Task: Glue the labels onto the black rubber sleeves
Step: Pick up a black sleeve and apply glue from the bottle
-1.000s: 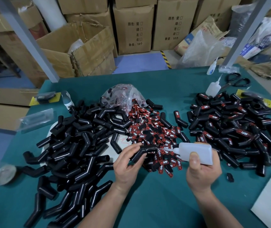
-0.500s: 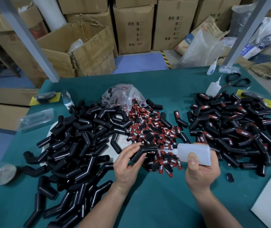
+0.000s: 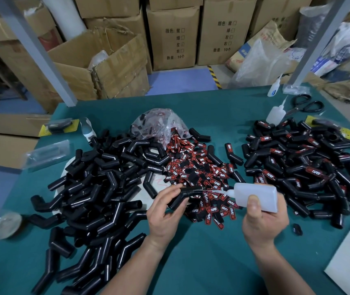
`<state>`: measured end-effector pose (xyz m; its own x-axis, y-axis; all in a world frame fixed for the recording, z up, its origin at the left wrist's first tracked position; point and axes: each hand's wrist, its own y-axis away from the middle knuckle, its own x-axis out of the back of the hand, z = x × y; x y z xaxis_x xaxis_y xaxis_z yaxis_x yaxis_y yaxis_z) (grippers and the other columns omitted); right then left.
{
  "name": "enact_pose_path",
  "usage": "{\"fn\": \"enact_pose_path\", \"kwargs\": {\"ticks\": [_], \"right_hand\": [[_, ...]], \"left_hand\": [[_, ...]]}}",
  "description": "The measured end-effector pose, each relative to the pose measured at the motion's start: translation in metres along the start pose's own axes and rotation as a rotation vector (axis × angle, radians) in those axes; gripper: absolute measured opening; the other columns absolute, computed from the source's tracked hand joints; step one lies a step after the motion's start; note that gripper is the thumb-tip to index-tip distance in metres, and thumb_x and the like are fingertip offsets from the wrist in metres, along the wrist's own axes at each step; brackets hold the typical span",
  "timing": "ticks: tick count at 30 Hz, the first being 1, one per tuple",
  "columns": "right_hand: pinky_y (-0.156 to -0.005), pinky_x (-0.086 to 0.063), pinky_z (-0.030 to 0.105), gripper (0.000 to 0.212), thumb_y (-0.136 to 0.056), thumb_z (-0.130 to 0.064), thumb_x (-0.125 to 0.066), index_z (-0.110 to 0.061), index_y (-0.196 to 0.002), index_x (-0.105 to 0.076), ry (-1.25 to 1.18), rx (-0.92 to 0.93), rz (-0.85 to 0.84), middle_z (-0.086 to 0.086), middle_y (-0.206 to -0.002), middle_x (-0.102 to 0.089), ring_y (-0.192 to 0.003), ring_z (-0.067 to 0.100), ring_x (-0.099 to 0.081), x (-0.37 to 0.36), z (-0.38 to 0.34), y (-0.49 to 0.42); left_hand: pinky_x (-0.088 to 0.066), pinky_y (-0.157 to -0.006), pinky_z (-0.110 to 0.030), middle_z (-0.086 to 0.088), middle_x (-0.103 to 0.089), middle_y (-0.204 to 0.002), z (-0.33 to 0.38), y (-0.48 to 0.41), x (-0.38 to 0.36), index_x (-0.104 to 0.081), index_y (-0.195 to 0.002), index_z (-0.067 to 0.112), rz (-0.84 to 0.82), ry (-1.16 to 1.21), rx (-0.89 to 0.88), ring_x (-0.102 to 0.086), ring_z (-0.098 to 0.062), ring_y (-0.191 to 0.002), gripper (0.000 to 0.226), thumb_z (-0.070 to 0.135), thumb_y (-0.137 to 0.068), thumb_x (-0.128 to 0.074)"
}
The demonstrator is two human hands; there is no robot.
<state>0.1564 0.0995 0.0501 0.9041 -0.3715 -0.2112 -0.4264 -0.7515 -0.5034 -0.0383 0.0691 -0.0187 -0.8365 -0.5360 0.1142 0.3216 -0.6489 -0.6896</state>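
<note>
Green table (image 3: 212, 107) across the frame, stacked cardboard boxes (image 3: 172, 37) on the floor behind; open box (image 3: 97, 67) upper left, contents unclear; unlabelled black sleeves (image 3: 97, 188) heaped at left; clear plastic bag (image 3: 159, 124) at centre top holding red-black labels, with loose labels (image 3: 197, 173) spilled below it; labelled sleeves (image 3: 301, 167) heaped at right; spare glue bottle (image 3: 275, 113) and scissors (image 3: 306, 105) upper right; left hand (image 3: 165, 218) at lower centre, fingers curled round one bent sleeve (image 3: 191, 192) over the labels; right hand (image 3: 263, 222) grips the white glue bottle (image 3: 257, 195), nozzle pointing left at that sleeve.
</note>
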Motion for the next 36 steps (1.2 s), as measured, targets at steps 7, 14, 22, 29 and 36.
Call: {"fn": "enact_pose_path", "kwargs": {"ticks": [7,14,22,29,36], "right_hand": [[-0.066,-0.047,0.006,0.029,-0.082,-0.019,-0.058,-0.040,-0.101,-0.067,-0.002,-0.008,-0.012,-0.029,-0.090,-0.067,-0.078,-0.010,-0.062,-0.0027,-0.0024,0.0021],[-0.067,-0.047,0.008,0.028,-0.081,-0.023,-0.059,-0.043,-0.100,-0.067,-0.002,-0.036,-0.021,-0.027,-0.092,-0.067,-0.078,-0.008,-0.062,-0.0029,-0.0045,0.0040],[-0.064,-0.046,0.006,0.032,-0.081,-0.024,-0.059,-0.049,-0.098,-0.067,0.014,-0.026,0.008,-0.030,-0.084,-0.067,-0.073,-0.011,-0.062,-0.0033,-0.0092,-0.0011],[-0.065,-0.047,0.006,0.032,-0.081,-0.021,-0.058,-0.045,-0.101,-0.068,0.000,-0.025,-0.028,-0.029,-0.088,-0.067,-0.075,-0.010,-0.062,-0.0038,-0.0077,0.0014],[-0.062,-0.045,0.007,0.030,-0.081,-0.025,-0.060,-0.050,-0.097,-0.066,0.039,-0.030,0.006,-0.030,-0.082,-0.067,-0.070,-0.010,-0.061,0.0005,-0.0067,-0.0041]], "left_hand": [[-0.056,-0.100,-0.034,-0.015,-0.073,-0.115,-0.0012,0.0001,-0.0001,-0.067,-0.116,0.001,0.008,-0.002,-0.012,-0.072,-0.024,-0.109,0.038,-0.002,-0.081,-0.081],[-0.055,-0.100,-0.032,-0.007,-0.071,-0.118,0.0013,-0.0015,-0.0002,-0.067,-0.116,0.004,-0.005,0.022,-0.011,-0.072,-0.021,-0.109,0.034,0.004,-0.085,-0.080],[-0.055,-0.100,-0.033,-0.017,-0.072,-0.113,-0.0001,-0.0001,0.0007,-0.067,-0.115,0.001,0.004,0.020,-0.003,-0.071,-0.022,-0.110,0.028,0.012,-0.092,-0.078],[-0.055,-0.100,-0.033,-0.012,-0.072,-0.116,-0.0040,0.0011,-0.0001,-0.067,-0.117,0.002,0.007,0.021,-0.001,-0.071,-0.023,-0.110,0.032,0.005,-0.087,-0.079],[-0.054,-0.101,-0.032,-0.005,-0.071,-0.121,-0.0058,0.0021,0.0001,-0.069,-0.116,0.003,0.017,0.044,0.022,-0.071,-0.024,-0.110,0.028,0.013,-0.092,-0.079]]}}
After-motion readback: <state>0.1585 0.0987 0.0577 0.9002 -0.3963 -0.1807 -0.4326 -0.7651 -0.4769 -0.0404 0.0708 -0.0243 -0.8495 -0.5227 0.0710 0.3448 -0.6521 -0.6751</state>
